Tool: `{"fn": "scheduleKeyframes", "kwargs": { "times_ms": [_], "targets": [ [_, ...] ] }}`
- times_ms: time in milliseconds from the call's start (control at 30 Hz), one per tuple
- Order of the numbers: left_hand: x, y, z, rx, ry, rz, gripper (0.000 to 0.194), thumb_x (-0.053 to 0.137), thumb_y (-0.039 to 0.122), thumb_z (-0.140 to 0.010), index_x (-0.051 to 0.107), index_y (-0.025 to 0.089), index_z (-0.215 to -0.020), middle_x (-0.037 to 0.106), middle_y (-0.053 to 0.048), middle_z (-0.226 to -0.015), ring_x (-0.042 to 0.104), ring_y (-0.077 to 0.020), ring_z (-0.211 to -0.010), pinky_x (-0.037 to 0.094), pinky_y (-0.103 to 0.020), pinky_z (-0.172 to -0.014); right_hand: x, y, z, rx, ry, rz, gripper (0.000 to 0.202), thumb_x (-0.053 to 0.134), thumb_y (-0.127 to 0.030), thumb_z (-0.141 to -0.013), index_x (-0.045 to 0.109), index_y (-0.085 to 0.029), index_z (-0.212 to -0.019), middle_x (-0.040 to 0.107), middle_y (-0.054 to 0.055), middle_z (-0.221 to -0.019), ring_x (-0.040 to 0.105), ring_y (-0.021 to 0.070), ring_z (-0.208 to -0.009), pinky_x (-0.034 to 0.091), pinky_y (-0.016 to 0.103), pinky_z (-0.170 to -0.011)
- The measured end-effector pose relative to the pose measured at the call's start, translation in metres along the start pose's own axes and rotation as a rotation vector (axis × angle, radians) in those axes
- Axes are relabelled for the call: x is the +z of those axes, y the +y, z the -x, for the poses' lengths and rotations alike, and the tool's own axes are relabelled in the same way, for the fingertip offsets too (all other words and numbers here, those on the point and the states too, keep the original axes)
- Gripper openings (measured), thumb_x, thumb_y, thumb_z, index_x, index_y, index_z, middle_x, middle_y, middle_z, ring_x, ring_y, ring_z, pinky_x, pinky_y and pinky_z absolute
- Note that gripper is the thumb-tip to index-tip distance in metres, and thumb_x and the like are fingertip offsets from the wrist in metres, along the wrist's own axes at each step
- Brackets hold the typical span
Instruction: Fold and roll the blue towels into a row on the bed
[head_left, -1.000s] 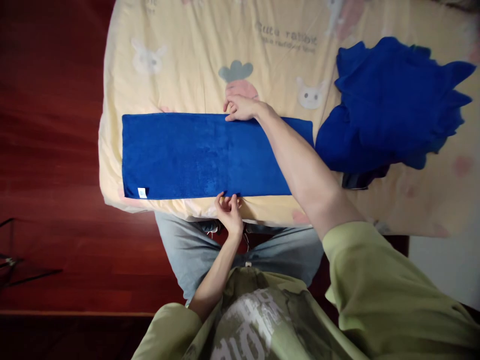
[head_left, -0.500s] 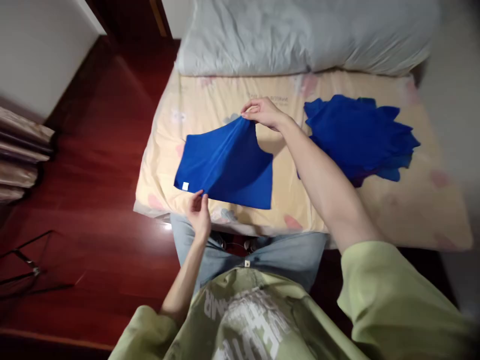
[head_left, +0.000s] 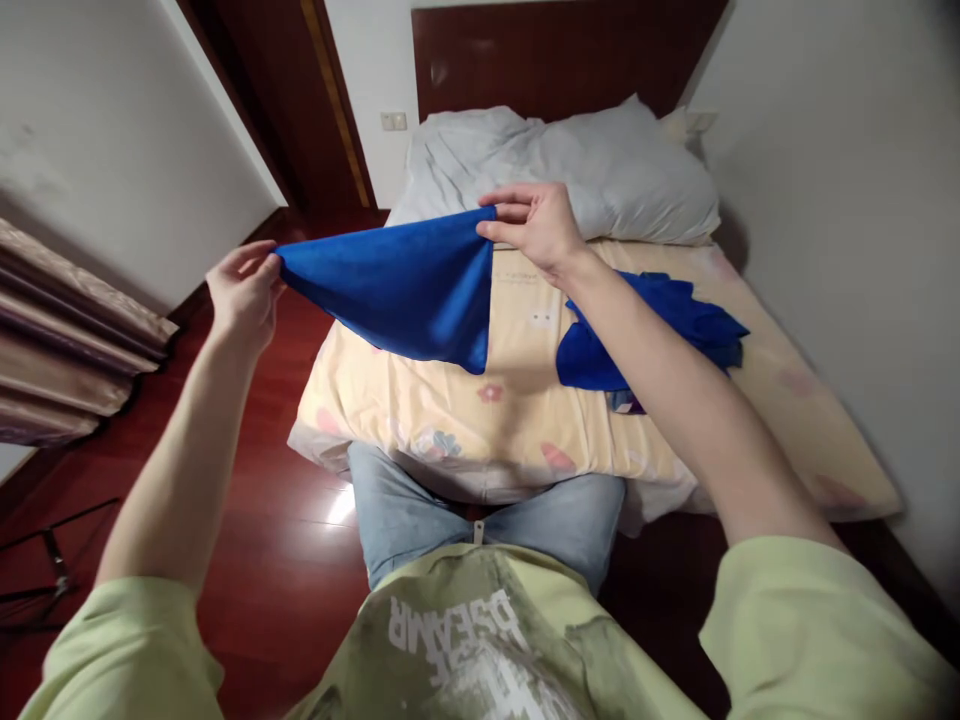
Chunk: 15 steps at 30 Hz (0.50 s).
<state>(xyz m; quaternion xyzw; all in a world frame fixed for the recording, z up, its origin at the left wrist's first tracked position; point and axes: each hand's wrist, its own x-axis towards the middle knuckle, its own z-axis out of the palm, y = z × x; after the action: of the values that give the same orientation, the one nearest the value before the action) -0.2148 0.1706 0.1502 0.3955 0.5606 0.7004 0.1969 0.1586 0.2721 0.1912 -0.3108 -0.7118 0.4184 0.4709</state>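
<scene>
A blue cloth (head_left: 405, 285) hangs stretched in the air above the near part of the bed, its lower edge drooping. My left hand (head_left: 246, 290) pinches its left corner out past the bed's side, over the floor. At its upper right corner, my right hand (head_left: 534, 228) grips the fabric between thumb and fingers. Partly behind my right forearm lies a pile of blue cloths (head_left: 675, 315) on the bed, with jagged overlapping edges.
The bed (head_left: 420, 410) has a cream floral sheet, with a grey-white pillow or quilt (head_left: 585, 165) at its dark headboard (head_left: 555, 60). Curtains (head_left: 75, 330) hang at the left, and a black metal stand (head_left: 56, 565) is on the red floor below them.
Both hands have lifted the blue cloth off the bed. My left hand has moved up and left, pulling it taut between the two hands. The view has tilted up, showing the headboard.
</scene>
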Motion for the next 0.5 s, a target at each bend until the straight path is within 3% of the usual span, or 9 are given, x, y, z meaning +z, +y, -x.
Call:
{"fn": "scheduleKeyframes", "kwargs": {
  "times_ms": [100,200,367,500],
  "targets": [
    [-0.003,0.025,-0.016,0.042,-0.044,-0.042,0.035,0.085,0.029,-0.079,0.068,0.015,-0.106,0.068,0.003,-0.087,0.055,-0.0074,-0.074,0.054,-0.048,-0.106,0.01,-0.032,0.012,-0.016,0.043,0.035,0.035,0.091,-0.032,-0.07,0.071,-0.027,-0.098,0.076,0.001,-0.092,0.072,0.0243,-0.1,0.064,0.039,-0.085],
    [-0.005,0.042,-0.021,0.05,-0.047,-0.107,0.03,0.08,0.021,-0.084,0.067,0.016,-0.111,0.069,0.003,-0.092,0.055,-0.0073,-0.077,0.05,-0.051,-0.112,0.017,-0.048,0.017,-0.01,0.056,0.048,0.032,0.089,-0.03,-0.072,0.071,-0.028,-0.098,0.076,0.0,-0.094,0.072,0.0242,-0.102,0.064,0.037,-0.084],
    [-0.006,0.064,-0.015,0.021,-0.077,-0.12,0.04,0.077,0.012,-0.086,0.062,0.013,-0.123,0.071,-0.001,-0.102,0.057,-0.0084,-0.084,0.041,-0.054,-0.119,0.016,-0.048,0.017,-0.012,0.063,0.03,0.037,0.091,-0.029,-0.069,0.072,-0.028,-0.1,0.076,0.002,-0.095,0.072,0.0263,-0.103,0.065,0.04,-0.083],
    [-0.007,0.076,-0.013,0.027,-0.132,-0.084,0.041,0.077,0.006,-0.084,0.062,0.011,-0.122,0.068,0.0,-0.096,0.057,-0.0092,-0.087,0.035,-0.058,-0.121,0.01,-0.046,0.015,0.02,0.097,-0.038,0.033,0.089,-0.03,-0.073,0.07,-0.029,-0.1,0.076,0.0,-0.101,0.071,0.0226,-0.104,0.063,0.034,-0.085]
  ]
}}
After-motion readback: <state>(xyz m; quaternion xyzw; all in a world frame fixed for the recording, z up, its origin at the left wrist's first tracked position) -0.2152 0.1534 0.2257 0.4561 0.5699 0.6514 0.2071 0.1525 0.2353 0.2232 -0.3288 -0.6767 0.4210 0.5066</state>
